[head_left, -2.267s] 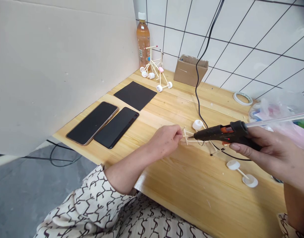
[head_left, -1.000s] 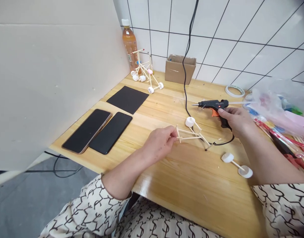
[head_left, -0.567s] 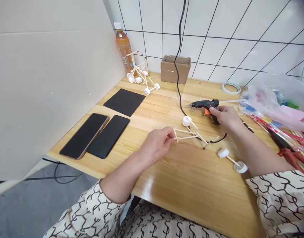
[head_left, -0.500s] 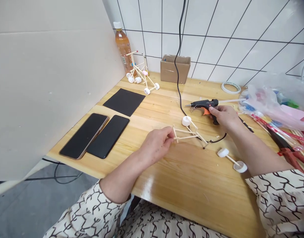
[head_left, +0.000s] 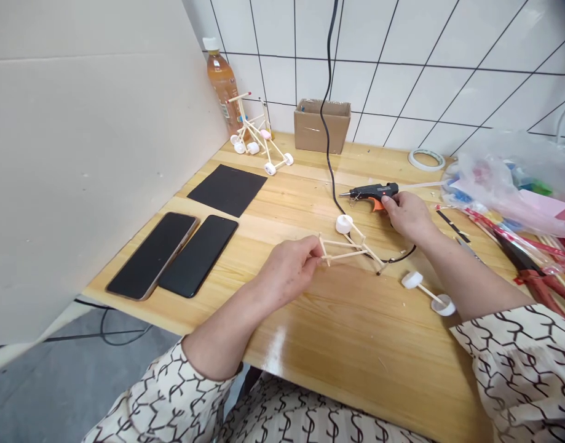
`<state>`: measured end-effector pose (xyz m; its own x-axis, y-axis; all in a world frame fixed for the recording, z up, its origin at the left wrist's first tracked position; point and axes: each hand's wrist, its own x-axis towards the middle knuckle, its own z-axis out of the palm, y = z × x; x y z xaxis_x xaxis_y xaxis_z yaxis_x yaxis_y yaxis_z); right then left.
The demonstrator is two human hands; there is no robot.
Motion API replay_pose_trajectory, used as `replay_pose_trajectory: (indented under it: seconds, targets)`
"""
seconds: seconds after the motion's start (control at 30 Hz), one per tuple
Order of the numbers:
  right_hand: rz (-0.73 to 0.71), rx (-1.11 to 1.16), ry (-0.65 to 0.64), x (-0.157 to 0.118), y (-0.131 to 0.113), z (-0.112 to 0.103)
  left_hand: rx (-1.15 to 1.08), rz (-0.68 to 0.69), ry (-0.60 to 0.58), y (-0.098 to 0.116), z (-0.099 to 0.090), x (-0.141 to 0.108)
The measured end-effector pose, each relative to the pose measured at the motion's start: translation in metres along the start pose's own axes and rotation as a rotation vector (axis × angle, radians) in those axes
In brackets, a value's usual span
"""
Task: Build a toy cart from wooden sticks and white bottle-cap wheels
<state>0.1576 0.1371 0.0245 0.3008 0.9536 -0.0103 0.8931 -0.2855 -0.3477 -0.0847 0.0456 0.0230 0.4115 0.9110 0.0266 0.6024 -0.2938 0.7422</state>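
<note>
My left hand (head_left: pixel 289 271) pinches the near end of a small frame of thin wooden sticks (head_left: pixel 344 254) above the table. One white wheel (head_left: pixel 343 224) shows at the frame's far side, though I cannot tell whether it is joined on. In my right hand (head_left: pixel 409 215) is a black hot glue gun (head_left: pixel 372 192) with an orange trigger; its fingers wrap the handle, and its nozzle points left. A clear glue stick (head_left: pixel 420 184) sticks out of its back. Below my right forearm lies a stick axle with two white wheels (head_left: pixel 428 294).
Two phones (head_left: pixel 199 255) and a black square sheet (head_left: pixel 227 189) lie on the left. Behind stand a drink bottle (head_left: pixel 222 86), a stick model with wheels (head_left: pixel 252 132) and a cardboard box (head_left: pixel 322 127). Tape (head_left: pixel 426 160), plastic bags (head_left: pixel 517 178) and red-handled scissors (head_left: pixel 535 283) are right. A black cord (head_left: pixel 328 135) hangs down.
My right hand with the glue gun has shifted slightly left, its handle now more hidden behind the fingers. The left hand still holds the stick frame; the whole view has moved a little.
</note>
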Motion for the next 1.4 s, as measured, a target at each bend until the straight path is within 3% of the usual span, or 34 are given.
replay_pose_trajectory:
  seconds: [0.23,0.37,0.47,0.57,0.63,0.8,1.0,1.2,1.4]
  targets:
    - [-0.069,-0.042,-0.028,-0.002,0.003,-0.003,0.016,0.000,-0.012,0.002,-0.001,-0.001]
    - [-0.109,0.014,-0.020,-0.019,0.003,-0.021,0.022,-0.007,-0.017,0.002,-0.002,0.000]
    - [-0.134,0.213,0.002,-0.044,0.009,-0.039,0.023,-0.012,-0.020,0.002,-0.002,0.000]
    - [-0.287,0.532,-0.254,-0.074,0.020,-0.051,0.018,-0.007,-0.021,0.003,-0.002,0.000]
    - [-0.387,0.503,-0.354,-0.090,0.026,-0.051,0.018,-0.007,-0.023,0.003,-0.002,0.000]
    - [-0.538,0.260,-0.281,-0.108,0.021,-0.032,0.002,0.001,-0.010,0.002,-0.001,0.001]
    - [-0.530,0.238,-0.272,-0.108,0.012,-0.011,-0.037,0.011,-0.015,0.000,-0.001,0.001]
    - [-0.468,0.347,-0.201,-0.107,0.010,-0.011,-0.125,0.004,0.015,-0.003,0.002,0.001]
    - [-0.434,0.273,-0.112,-0.104,-0.003,-0.020,-0.218,0.019,0.042,-0.008,0.005,0.001]
